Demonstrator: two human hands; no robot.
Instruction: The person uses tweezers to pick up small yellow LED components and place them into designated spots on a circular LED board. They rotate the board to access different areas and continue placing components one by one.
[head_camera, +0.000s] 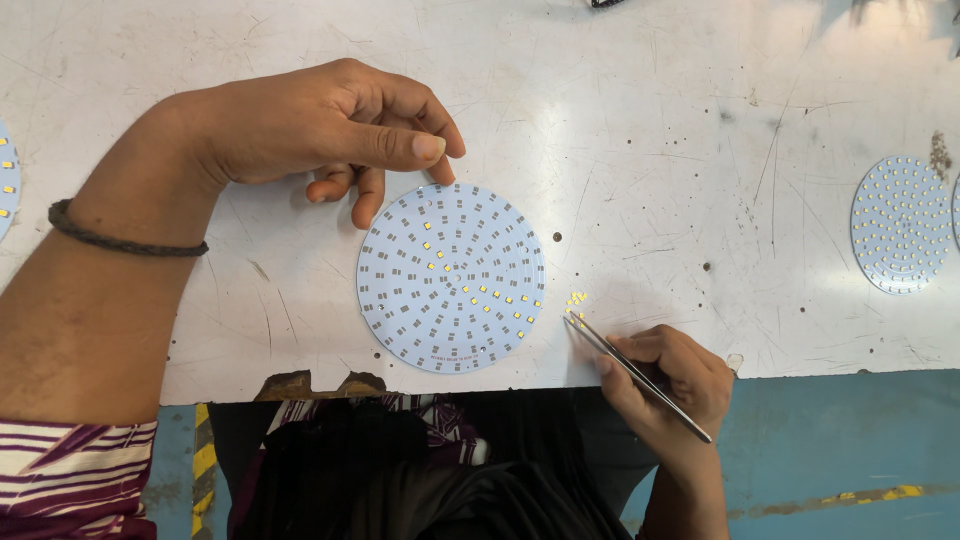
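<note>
A scratched, pale grey metal worktable (660, 130) fills most of my view, speckled with dark spots, its near edge running just above my lap and the blue floor (850, 440) beyond it. In the middle of it, close to that near edge, lies a round white circuit board (450, 278) covered in rings of small grey pads, with a scatter of little yellow chips already seated along a line from its centre toward its lower right. My left hand (330, 125) rests on the table just above the board's upper left rim, loosely curled, the thumb and forefinger tips coming down to touch the rim while the other fingers tuck under; it grips nothing. A dark braided band (120, 238) circles that wrist, and a striped maroon and white sleeve (70, 480) shows lower down. My right hand (670, 375) sits at the table's near edge, right of the board, fingers pinched closed around thin steel tweezers (635, 375). Their tips point up-left, reaching a tiny heap of loose yellow chips (575, 300) lying on the table just beside the board's right rim. Far right lies a second round white board (900, 225), fully dotted with pale chips.
</note>
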